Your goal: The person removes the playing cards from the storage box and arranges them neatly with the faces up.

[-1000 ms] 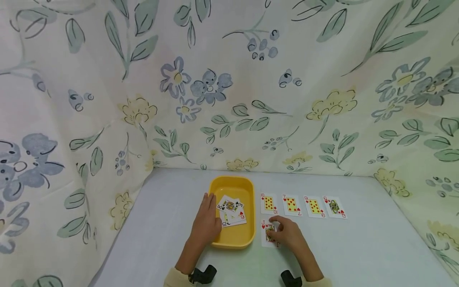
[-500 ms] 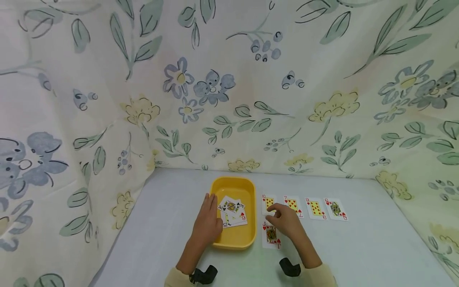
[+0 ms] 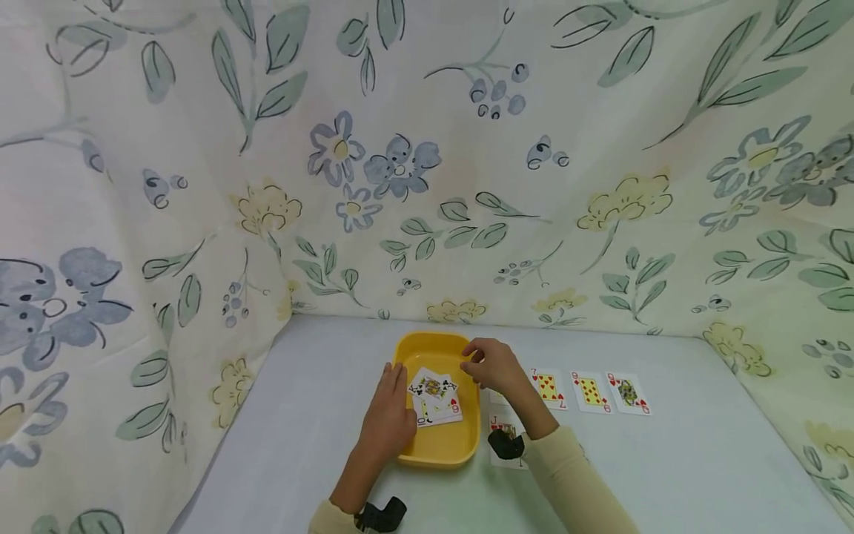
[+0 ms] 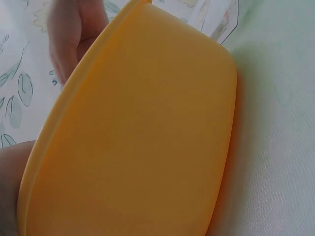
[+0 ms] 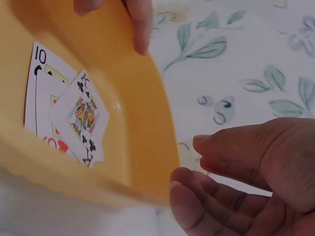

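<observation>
A yellow tray [image 3: 434, 454] holds several playing cards, with a king of clubs [image 5: 82, 115] on top. My left hand [image 3: 387, 415] rests on the tray's left rim, fingers lying straight and thumb reaching inside. Over the tray's right rim hovers my right hand [image 3: 492, 363]; its fingers are loosely bent, and in the right wrist view thumb and fingertips stand apart with nothing seen held. Under the right wrist lies a jack of hearts [image 3: 499, 424], partly covered. The ten of diamonds beyond it is mostly hidden by the right hand.
To the right of the tray, in a row, lie a seven of hearts [image 3: 547, 387], a nine of diamonds [image 3: 590, 391] and a queen of hearts [image 3: 627, 393]. A floral cloth [image 3: 467, 245] hangs behind the white table [image 3: 320, 386].
My right hand has moved from the jack of hearts up and left, past the ten of diamonds, to the tray's right rim. The left hand has stayed on the tray.
</observation>
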A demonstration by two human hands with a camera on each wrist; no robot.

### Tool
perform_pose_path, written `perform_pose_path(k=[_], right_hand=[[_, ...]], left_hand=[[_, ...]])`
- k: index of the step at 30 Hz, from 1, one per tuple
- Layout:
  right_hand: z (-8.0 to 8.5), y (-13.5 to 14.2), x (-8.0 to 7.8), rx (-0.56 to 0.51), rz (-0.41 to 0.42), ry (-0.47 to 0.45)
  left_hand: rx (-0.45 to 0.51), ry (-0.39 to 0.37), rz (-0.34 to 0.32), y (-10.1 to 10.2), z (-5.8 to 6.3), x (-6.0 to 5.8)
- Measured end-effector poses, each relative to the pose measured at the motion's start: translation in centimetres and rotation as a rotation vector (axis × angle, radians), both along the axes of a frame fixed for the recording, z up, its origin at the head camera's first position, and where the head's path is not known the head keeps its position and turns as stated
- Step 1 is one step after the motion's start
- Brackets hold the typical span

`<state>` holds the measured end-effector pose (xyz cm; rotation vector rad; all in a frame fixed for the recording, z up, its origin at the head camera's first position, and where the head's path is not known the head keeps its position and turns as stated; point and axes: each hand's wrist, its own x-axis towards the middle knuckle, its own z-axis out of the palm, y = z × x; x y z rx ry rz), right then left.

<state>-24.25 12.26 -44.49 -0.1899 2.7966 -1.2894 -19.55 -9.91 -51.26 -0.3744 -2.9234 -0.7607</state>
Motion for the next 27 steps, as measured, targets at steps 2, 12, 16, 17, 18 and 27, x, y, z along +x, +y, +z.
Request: perform_pose_path(k=[2, 12, 16, 17, 18, 27], right_hand=[[-0.1, -0.9, -0.5, 0.016, 0.02, 0.003], [-1.9, -4.6, -3.0, 0.181, 0.068, -0.033], [-2.9, -5.1, -3.8, 0.238, 0.085, -0.048], [-3.1, -5.2, -3.9, 0.248, 0.087, -0.054], [-3.3, -5.3, -4.0, 0.256, 0.085, -0.068], [-4.8, -6.2, -4.6, 0.226, 0.105, -0.103]], left_hand=[[-0.007, -0.002, 0.0, -0.1, -0.1, 0.1], [0.001, 0.027, -0.026, -0.3, -0.2, 0.0], [0.008, 0.015, -0.033, -0.2, -0.3, 0.1], [0.006, 0.009, -0.03, -0.2, -0.3, 0.2], [0.006, 0.01, -0.031, -0.2, -0.4, 0.2], [0.001, 0.032, -0.027, -0.2, -0.1, 0.1]])
